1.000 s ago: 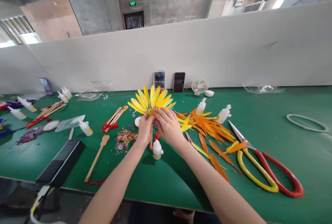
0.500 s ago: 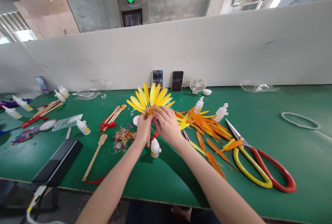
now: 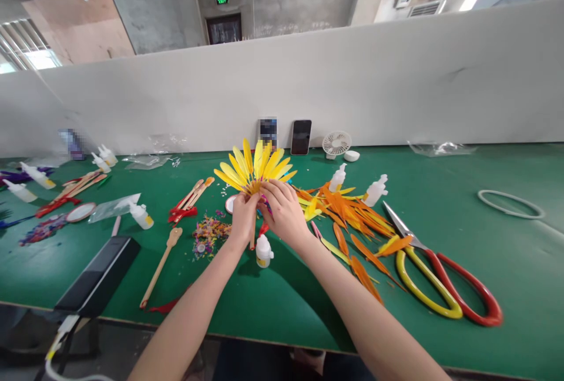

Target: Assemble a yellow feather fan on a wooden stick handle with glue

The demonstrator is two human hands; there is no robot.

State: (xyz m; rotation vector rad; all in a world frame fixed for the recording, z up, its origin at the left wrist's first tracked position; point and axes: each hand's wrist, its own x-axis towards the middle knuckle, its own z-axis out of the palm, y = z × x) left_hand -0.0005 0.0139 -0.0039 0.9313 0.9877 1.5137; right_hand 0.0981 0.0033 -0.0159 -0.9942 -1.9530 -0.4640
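Note:
A fan of yellow feathers (image 3: 254, 168) on a wooden stick stands up over the green table (image 3: 282, 304). My left hand (image 3: 243, 219) grips its base from the left, fingers closed. My right hand (image 3: 285, 211) is curled round the same base from the right, fingers pressed on the feathers' roots. A small white glue bottle (image 3: 263, 250) stands just below my hands. Loose orange and yellow feathers (image 3: 348, 213) lie to the right of my right hand.
Large scissors with a yellow and a red handle (image 3: 434, 278) lie at the right. Wooden sticks (image 3: 161, 266), glue bottles (image 3: 141, 215), confetti (image 3: 210, 233) and a black box (image 3: 99, 275) lie at the left. A phone (image 3: 301, 137) and small fan (image 3: 335, 144) stand by the white partition.
Both hands and the feather fan have stayed almost still; the view has shifted slightly.

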